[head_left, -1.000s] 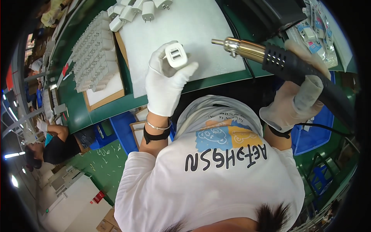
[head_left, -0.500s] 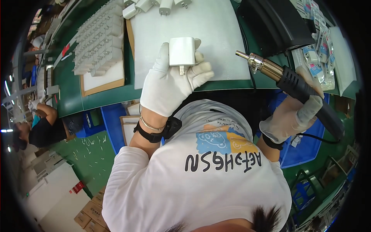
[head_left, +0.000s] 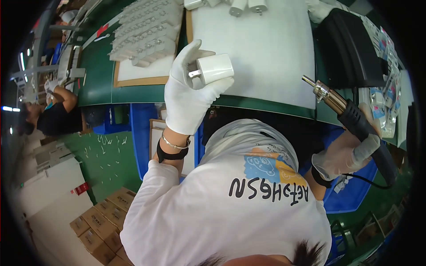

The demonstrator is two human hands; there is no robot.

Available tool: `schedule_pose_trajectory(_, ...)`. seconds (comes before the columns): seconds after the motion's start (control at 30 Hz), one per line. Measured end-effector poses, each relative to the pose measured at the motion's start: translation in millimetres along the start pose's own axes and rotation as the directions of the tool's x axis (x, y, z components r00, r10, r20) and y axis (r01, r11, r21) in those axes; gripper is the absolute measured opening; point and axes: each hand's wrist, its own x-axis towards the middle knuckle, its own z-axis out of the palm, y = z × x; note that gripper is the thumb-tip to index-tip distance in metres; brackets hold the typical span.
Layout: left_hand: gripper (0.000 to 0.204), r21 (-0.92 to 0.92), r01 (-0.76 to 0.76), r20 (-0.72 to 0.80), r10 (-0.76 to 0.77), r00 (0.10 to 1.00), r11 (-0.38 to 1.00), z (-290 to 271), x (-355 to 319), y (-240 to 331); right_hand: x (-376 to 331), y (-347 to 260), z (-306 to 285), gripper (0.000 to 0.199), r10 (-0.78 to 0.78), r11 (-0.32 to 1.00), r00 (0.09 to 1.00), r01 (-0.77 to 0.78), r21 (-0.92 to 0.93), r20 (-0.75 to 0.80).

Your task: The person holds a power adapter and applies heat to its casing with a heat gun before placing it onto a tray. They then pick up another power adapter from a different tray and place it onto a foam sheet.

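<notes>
Nearest is the person's white shirt (head_left: 222,208), printed with a coloured picture; to its right, the gloved right hand (head_left: 341,153) is wrapped around the grip of a black-handled tool (head_left: 355,122), whose metal nozzle (head_left: 330,98) points far and to the left above the desk's near edge; a black cable (head_left: 368,181) curves out beside that hand; below it sits a blue bin (head_left: 355,195) with small pale pieces in it, and another blue bin (head_left: 141,137) stands at the left, beneath the desk's near edge.

Farther on, the white-gloved left hand (head_left: 188,99) has its fingers curled around a white plug charger (head_left: 217,68); the charger lies tilted, its metal prongs pointing left toward the thumb, well apart from the nozzle and above the near part of a white mat (head_left: 257,48); the mat lies on the green desk (head_left: 100,88).

Left of the mat, a tray (head_left: 146,81) with a brown rim carries close rows of chargers (head_left: 142,35), prongs up; right of it stands a black box (head_left: 348,51), with clear packages (head_left: 386,102) beside it; loose chargers (head_left: 239,6) lie at the mat's far end; well off to the left is a co-worker (head_left: 57,117) in black.
</notes>
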Motion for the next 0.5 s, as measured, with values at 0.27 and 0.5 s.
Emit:
schedule_pose_trajectory(0.27, 0.071, -0.057, -0.047, 0.002, 0.047, 0.999, 0.997, -39.0, -3.1, -12.8, -3.3, -4.1, 14.0, 0.051, -0.011, 0.999, 1.0, 0.012, -0.033, 0.029)
schedule_pose_trajectory(0.5, 0.054, 0.237, -0.055, -0.277, 0.122, 0.953, 0.97, -126.1, 14.7, 1.8, 1.4, 8.2, 6.9, 0.053, -0.021, 1.0, 1.0, 0.021, -0.008, 0.017)
